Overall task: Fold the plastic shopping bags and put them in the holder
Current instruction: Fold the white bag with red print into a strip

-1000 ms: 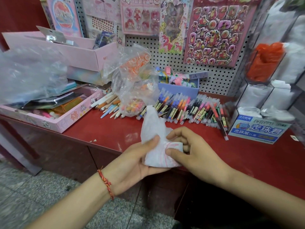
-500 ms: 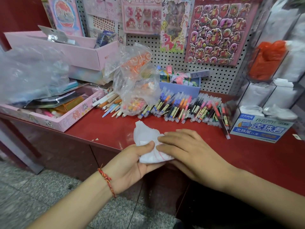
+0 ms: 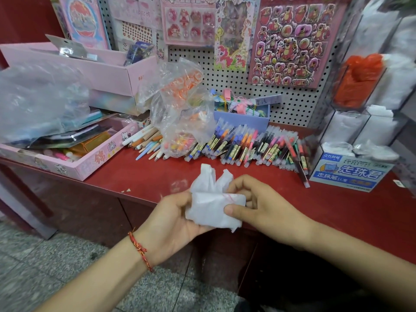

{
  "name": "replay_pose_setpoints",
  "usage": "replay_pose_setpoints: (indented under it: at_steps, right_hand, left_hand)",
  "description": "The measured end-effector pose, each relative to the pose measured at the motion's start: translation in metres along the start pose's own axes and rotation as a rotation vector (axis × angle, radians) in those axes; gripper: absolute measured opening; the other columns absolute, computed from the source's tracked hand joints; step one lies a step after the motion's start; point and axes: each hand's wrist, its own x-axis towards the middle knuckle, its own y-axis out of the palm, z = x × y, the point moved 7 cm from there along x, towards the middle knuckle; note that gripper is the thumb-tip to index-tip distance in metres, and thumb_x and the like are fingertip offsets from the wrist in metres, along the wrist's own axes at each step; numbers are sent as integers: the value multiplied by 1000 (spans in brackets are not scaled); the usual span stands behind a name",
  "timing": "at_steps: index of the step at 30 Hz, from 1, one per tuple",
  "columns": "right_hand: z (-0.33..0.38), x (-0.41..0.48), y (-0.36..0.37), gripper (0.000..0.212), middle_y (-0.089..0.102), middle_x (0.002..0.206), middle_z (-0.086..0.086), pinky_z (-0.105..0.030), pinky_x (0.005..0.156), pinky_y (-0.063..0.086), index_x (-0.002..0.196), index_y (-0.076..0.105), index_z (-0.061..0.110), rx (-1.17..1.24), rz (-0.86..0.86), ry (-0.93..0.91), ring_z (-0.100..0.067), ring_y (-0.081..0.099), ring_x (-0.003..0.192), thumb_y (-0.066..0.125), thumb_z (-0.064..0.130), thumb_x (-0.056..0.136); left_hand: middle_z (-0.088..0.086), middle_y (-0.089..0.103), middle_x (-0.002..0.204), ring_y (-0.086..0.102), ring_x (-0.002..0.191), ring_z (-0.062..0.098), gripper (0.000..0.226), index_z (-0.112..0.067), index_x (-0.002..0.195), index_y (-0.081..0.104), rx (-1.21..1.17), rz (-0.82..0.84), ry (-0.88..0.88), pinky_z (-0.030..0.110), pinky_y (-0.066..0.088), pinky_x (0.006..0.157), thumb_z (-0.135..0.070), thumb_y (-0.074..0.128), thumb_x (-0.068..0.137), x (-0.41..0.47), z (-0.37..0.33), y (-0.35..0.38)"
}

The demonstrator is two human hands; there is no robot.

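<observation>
A white plastic shopping bag (image 3: 211, 207), folded into a small thick packet with its two handle loops sticking up, is held over the front edge of the red counter (image 3: 337, 212). My left hand (image 3: 171, 224) cups it from below and the left. My right hand (image 3: 261, 206) pinches its right end between thumb and fingers. A clear holder (image 3: 364, 131) with several compartments stands at the right. An orange bag (image 3: 358, 79) fills its upper compartment, and white folded bags lie in the lower ones.
Rows of capped pens (image 3: 252, 145) and loose pencils (image 3: 148, 143) lie across the counter behind my hands. A crumpled clear bag (image 3: 180, 109) stands among them. Pink boxes (image 3: 74, 158) sit at the left, a blue-and-white carton (image 3: 351, 174) at the right, a pegboard (image 3: 292, 102) with sticker sheets behind.
The bag's long upper part was folded down and pressed flat on the counter. Now the packet is lifted off the surface, shorter and thicker, with the handles poking up.
</observation>
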Motion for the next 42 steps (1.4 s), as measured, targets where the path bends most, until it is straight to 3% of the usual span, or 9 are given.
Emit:
replay_pose_setpoints:
  at_steps: [4, 11, 18, 22, 28, 32, 36, 39, 42]
  right_hand:
    - [-15, -4, 1, 27, 60, 74, -7, -26, 61, 45, 103, 44, 12, 78, 51, 213, -14, 57, 63, 63, 2, 86]
    - [-17, -9, -3, 31, 67, 102, -5, -19, 71, 52, 115, 57, 8, 244, 53, 288, -12, 64, 86, 65, 12, 85]
    - [-13, -15, -21, 21, 60, 62, -9, -17, 35, 36, 88, 62, 5, 453, -162, 194, -13, 49, 41, 49, -12, 87]
    - [-12, -20, -36, 38, 63, 58, -2, -18, 42, 38, 67, 69, 9, 353, -284, 104, -14, 46, 46, 46, -14, 86]
    - [17, -32, -69, 41, 64, 81, 12, -7, 78, 41, 63, 73, 9, -88, -497, -267, 2, 59, 84, 49, -24, 73]
    - [23, -40, -92, 34, 64, 84, 13, -6, 80, 41, 66, 73, 8, -108, -637, -394, 4, 60, 86, 45, -11, 65]
    - [30, -51, -109, 39, 63, 87, 16, -9, 76, 45, 67, 68, 16, -180, -680, -497, 2, 61, 84, 45, -15, 62]
    - [28, -54, -120, 37, 64, 83, 16, -10, 75, 45, 69, 65, 19, -176, -682, -451, 0, 62, 83, 44, -11, 66]
    - [36, -55, -139, 29, 63, 83, 12, -11, 73, 42, 89, 61, 27, 99, -661, -336, 3, 58, 79, 47, 3, 79]
  left_hand:
    - [12, 69, 109, 68, 93, 20, 34, -11, 96, 75, 282, -55, 12, 32, 57, 74, -38, 56, 85, -4, 0, -5]
    - [10, 70, 102, 67, 90, 20, 36, -5, 108, 61, 531, -84, 140, 28, 54, 66, -16, 63, 74, 2, -4, -1]
    - [13, 71, 89, 70, 78, 23, 15, -5, 88, 65, 622, -113, 145, 30, 56, 57, 4, 63, 77, 10, -17, 24]
    - [21, 70, 92, 68, 77, 30, 29, 0, 83, 69, 546, -94, 95, 38, 59, 62, -3, 55, 58, 11, -17, 35]
    - [20, 71, 98, 71, 82, 29, 69, -1, 73, 76, 518, -122, -44, 40, 58, 65, -50, 30, 90, 16, -12, 52]
    - [14, 69, 94, 69, 74, 23, 25, -8, 91, 68, 593, -137, 147, 34, 57, 56, -24, 55, 76, 26, -8, 70]
    - [13, 71, 92, 69, 77, 23, 36, -14, 111, 60, 771, -94, 158, 33, 56, 60, -21, 60, 75, 36, 0, 86]
    - [14, 69, 86, 68, 72, 18, 25, 2, 104, 65, 996, -40, 71, 29, 55, 62, -17, 63, 88, 47, 6, 99]
    - [10, 59, 67, 52, 59, 17, 24, -5, 79, 69, 1204, -110, 291, 29, 40, 60, -28, 62, 79, 67, -10, 123]
